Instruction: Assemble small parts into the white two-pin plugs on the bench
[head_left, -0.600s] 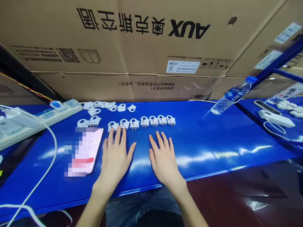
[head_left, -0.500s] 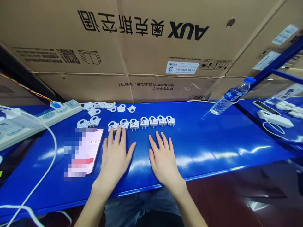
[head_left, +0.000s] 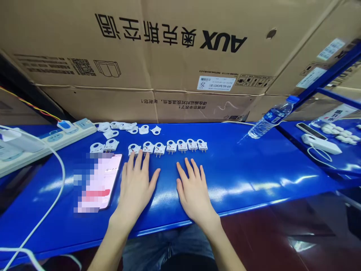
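My left hand (head_left: 136,186) lies flat on the blue tabletop (head_left: 242,177), fingers spread, holding nothing. Its fingertips reach the lower edge of a white two-pin plug with a ring handle (head_left: 134,149); whether they touch it I cannot tell. My right hand (head_left: 194,188) also rests flat with fingers apart and nothing in it, below a plug (head_left: 182,145) in the same row. Several such plugs stand side by side, pins towards me. Left of my left hand is a smartphone (head_left: 105,180) with a lit screen, partly blurred out.
More white ring-handled pieces (head_left: 111,134) lie behind the row. A power strip (head_left: 59,137) with cables is at the left. A water bottle (head_left: 272,117) stands tilted in view at the back right. A large cardboard box (head_left: 169,82) rises behind. A white adapter (head_left: 321,144) sits far right.
The view has shifted slightly. Both hands stay flat on the table, and the plugs and phone keep their places.
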`<state>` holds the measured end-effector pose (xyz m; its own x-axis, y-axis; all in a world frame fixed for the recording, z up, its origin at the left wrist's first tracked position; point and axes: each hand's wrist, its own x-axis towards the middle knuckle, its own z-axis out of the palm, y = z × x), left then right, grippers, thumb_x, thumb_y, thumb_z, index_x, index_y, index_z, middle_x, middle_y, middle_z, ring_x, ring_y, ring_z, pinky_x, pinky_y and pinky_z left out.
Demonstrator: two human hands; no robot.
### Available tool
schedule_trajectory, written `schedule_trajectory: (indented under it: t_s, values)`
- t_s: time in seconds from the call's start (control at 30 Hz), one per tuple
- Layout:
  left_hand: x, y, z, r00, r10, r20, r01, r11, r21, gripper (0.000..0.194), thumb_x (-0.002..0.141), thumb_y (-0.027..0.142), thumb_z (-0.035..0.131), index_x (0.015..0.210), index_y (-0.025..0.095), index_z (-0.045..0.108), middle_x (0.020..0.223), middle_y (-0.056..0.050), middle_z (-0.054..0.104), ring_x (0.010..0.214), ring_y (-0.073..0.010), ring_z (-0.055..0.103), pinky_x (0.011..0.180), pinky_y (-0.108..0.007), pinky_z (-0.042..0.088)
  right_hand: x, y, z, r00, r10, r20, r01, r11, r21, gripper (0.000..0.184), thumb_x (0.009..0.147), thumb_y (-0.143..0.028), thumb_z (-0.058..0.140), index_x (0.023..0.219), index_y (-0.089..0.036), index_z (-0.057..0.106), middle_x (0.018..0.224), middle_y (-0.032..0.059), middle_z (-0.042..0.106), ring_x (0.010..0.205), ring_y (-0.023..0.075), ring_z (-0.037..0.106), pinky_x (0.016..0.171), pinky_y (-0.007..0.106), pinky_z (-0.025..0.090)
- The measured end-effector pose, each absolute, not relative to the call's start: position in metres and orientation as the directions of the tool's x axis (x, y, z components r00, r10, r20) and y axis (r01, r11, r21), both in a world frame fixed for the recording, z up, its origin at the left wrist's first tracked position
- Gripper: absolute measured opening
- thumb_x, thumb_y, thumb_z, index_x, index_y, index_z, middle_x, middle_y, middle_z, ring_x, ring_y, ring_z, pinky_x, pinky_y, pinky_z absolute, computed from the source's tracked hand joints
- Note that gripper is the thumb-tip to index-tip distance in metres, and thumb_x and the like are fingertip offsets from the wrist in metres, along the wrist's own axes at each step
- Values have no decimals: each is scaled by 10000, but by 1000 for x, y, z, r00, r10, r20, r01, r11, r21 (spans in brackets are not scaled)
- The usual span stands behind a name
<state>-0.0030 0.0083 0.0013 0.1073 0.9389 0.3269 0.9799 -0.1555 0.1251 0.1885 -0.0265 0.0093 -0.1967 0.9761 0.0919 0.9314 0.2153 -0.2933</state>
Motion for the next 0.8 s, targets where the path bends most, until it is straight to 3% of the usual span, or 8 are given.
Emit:
schedule_trajectory:
  t_s: [0.17, 0.3, 0.37, 0.5, 0.67, 0.8]
  values:
    - [-1, 4, 1, 104, 931, 349, 976, -162, 142, 647, 1058, 460, 322, 1553, 61, 442, 1633, -239, 432, 1571, -420, 298, 1202, -668, 346, 188, -29, 7, -195, 971, 140, 920, 231, -318, 536, 1084, -286, 357, 1601, -176, 443, 1689, 149, 365, 1600, 359, 256, 1266, 664, 272]
    - [3, -4, 1, 137, 905, 403, 959, -223, 176, 563, 1059, 405, 372, 1518, 98, 482, 1624, -229, 445, 1550, -404, 347, 1231, -664, 305, 206, -27, 10, -193, 959, 207, 901, 257, -350, 518, 1069, -301, 418, 1573, -192, 465, 1651, 119, 433, 1550, 328, 340, 1193, 581, 423]
    - [5, -10, -1, 173, 894, 414, 934, -283, 220, 518, 1059, 390, 404, 1481, 112, 517, 1594, -222, 481, 1513, -389, 408, 1216, -632, 354, 222, -18, 15, -163, 958, 237, 903, 242, -356, 520, 1061, -304, 443, 1568, -190, 460, 1620, 120, 469, 1495, 321, 406, 1134, 534, 484]
    - [10, -19, -5, 316, 869, 381, 853, -436, 288, 403, 1067, 353, 430, 1407, 197, 581, 1473, -140, 612, 1390, -314, 553, 1190, -573, 419, 259, 19, 32, -128, 949, 288, 931, 215, -294, 506, 1058, -291, 445, 1545, -157, 475, 1523, 144, 560, 1369, 319, 515, 1117, 503, 484]
    - [9, -21, -6, 322, 878, 355, 828, -443, 344, 355, 1066, 355, 449, 1353, 218, 607, 1440, -108, 640, 1388, -288, 552, 1223, -570, 384, 282, 53, 41, -153, 969, 193, 974, 181, -135, 457, 1048, -246, 449, 1491, -159, 523, 1415, 151, 633, 1262, 325, 579, 1022, 456, 516]
    - [8, -22, -5, 324, 882, 342, 822, -441, 359, 367, 1072, 363, 435, 1370, 221, 596, 1458, -102, 628, 1405, -277, 538, 1241, -570, 362, 282, 39, 31, -110, 983, 144, 974, 136, -180, 360, 1038, -260, 484, 1374, -181, 587, 1335, 133, 655, 1184, 287, 625, 905, 386, 551]
